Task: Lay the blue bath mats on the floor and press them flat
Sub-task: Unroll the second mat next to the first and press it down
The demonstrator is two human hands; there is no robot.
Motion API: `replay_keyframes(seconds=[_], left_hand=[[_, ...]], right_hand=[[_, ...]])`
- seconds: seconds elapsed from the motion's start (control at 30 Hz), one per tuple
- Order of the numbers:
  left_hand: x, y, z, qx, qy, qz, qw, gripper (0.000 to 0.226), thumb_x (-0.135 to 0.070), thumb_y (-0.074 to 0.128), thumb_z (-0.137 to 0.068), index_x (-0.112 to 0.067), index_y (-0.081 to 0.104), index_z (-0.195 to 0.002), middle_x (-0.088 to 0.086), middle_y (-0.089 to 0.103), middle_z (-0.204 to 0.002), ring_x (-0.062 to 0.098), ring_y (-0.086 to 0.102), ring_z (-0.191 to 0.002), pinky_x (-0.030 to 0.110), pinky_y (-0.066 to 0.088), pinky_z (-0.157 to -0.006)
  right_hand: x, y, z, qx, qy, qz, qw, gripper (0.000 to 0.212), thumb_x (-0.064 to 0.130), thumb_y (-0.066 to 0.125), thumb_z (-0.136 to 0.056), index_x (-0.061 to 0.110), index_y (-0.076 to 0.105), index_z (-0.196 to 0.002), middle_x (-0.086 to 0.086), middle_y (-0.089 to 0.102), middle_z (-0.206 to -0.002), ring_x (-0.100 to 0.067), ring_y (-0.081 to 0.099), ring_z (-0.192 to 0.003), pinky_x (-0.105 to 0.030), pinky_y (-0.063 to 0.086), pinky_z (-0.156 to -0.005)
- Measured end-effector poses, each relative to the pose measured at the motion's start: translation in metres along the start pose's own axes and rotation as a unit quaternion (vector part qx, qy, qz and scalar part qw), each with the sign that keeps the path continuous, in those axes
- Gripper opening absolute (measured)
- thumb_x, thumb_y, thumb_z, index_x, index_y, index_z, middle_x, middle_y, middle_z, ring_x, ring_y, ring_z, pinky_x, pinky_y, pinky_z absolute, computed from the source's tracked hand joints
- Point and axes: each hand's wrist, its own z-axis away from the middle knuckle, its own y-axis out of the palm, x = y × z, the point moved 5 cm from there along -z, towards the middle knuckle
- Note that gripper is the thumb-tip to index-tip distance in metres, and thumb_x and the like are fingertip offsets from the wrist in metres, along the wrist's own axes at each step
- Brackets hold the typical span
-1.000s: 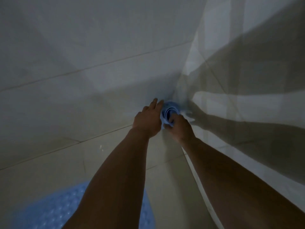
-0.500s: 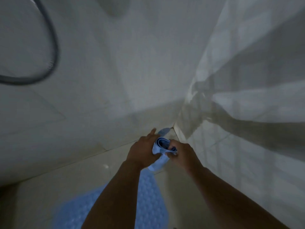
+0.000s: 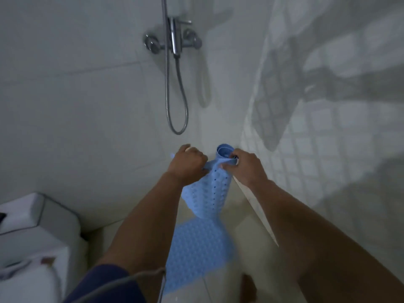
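Blue perforated rubber bath mat (image 3: 207, 189), partly unrolled, hangs at frame centre between both hands, its upper end curled into a roll. The left hand (image 3: 185, 165) has its fingers curled round one edge; the right hand (image 3: 244, 166) pinches the rolled top. Below, in the lower middle, a second blue bubbled bath mat (image 3: 196, 248) lies on the pale tiled floor (image 3: 251, 241), apparently flat. So roughly half seems done: the held mat is not yet laid or pressed.

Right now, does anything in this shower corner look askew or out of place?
Nothing damaged or spilled. The perforated blue rubber bath mat is still partly rolled, held in the air by the left hand and right hand; another bubbled blue mat lies on the floor below.
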Motion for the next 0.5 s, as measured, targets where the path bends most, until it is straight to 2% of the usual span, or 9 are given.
replay_keyframes(seconds=[0.07, 0.1, 0.17, 0.23, 0.37, 0.43, 0.5], left_hand=[[-0.002, -0.028, 0.024, 0.019, -0.027, 0.008, 0.999, 0.032, -0.042, 0.054, -0.100, -0.014, 0.060, -0.115, 0.011, 0.072, -0.108, 0.035, 0.066, -0.104, 0.040, 0.042, -0.092], [-0.003, -0.042, 0.038, 0.028, -0.038, 0.004, 0.999, 0.034, -0.043, 0.052, -0.101, -0.015, 0.056, -0.120, 0.012, 0.071, -0.110, 0.036, 0.066, -0.103, 0.039, 0.041, -0.082], [-0.007, -0.066, 0.065, 0.031, -0.040, -0.009, 0.999, 0.035, -0.044, 0.050, -0.103, -0.018, 0.051, -0.127, 0.012, 0.070, -0.111, 0.036, 0.066, -0.102, 0.037, 0.038, -0.074], [-0.009, -0.086, 0.084, 0.036, -0.047, -0.021, 0.998, 0.031, -0.042, 0.049, -0.103, -0.022, 0.051, -0.126, 0.010, 0.069, -0.109, 0.034, 0.066, -0.099, 0.036, 0.039, -0.074], [-0.015, -0.121, 0.113, 0.042, -0.071, -0.054, 0.995, 0.023, -0.040, 0.053, -0.100, -0.023, 0.057, -0.115, 0.008, 0.068, -0.106, 0.031, 0.066, -0.096, 0.035, 0.041, -0.074], [-0.020, -0.141, 0.126, 0.029, -0.086, -0.077, 0.993, 0.023, -0.041, 0.053, -0.100, -0.023, 0.059, -0.114, 0.006, 0.068, -0.108, 0.030, 0.066, -0.098, 0.035, 0.043, -0.075], [-0.023, -0.157, 0.136, 0.018, -0.102, -0.091, 0.990, 0.025, -0.042, 0.054, -0.101, -0.023, 0.061, -0.117, 0.006, 0.067, -0.110, 0.030, 0.066, -0.100, 0.035, 0.043, -0.077]], right_hand=[[0.021, -0.017, 0.019, -0.007, -0.009, 0.027, 1.000, 0.038, 0.053, 0.078, -0.077, 0.023, 0.067, -0.098, 0.005, 0.067, -0.083, -0.016, 0.064, -0.077, -0.027, 0.046, -0.068], [0.031, -0.025, 0.030, -0.007, -0.017, 0.044, 0.999, 0.040, 0.059, 0.076, -0.076, 0.023, 0.067, -0.092, 0.005, 0.066, -0.080, -0.016, 0.064, -0.075, -0.029, 0.048, -0.068], [0.050, -0.035, 0.048, -0.002, -0.040, 0.082, 0.996, 0.041, 0.068, 0.071, -0.075, 0.028, 0.058, -0.072, 0.008, 0.060, -0.070, -0.016, 0.061, -0.068, -0.030, 0.045, -0.062], [0.066, -0.038, 0.061, 0.013, -0.066, 0.112, 0.991, 0.044, 0.071, 0.065, -0.079, 0.031, 0.050, -0.068, 0.009, 0.058, -0.069, -0.016, 0.060, -0.068, -0.029, 0.041, -0.061], [0.095, -0.047, 0.081, 0.042, -0.107, 0.172, 0.978, 0.050, 0.080, 0.053, -0.081, 0.031, 0.052, -0.068, 0.009, 0.056, -0.066, -0.015, 0.060, -0.066, -0.027, 0.040, -0.058], [0.107, -0.055, 0.090, 0.040, -0.129, 0.182, 0.974, 0.059, 0.081, 0.052, -0.081, 0.026, 0.049, -0.059, 0.008, 0.052, -0.059, -0.014, 0.057, -0.060, -0.027, 0.038, -0.056], [0.117, -0.064, 0.098, 0.019, -0.160, 0.187, 0.969, 0.062, 0.079, 0.051, -0.084, 0.024, 0.047, -0.055, 0.006, 0.050, -0.064, -0.015, 0.054, -0.066, -0.029, 0.039, -0.060]])
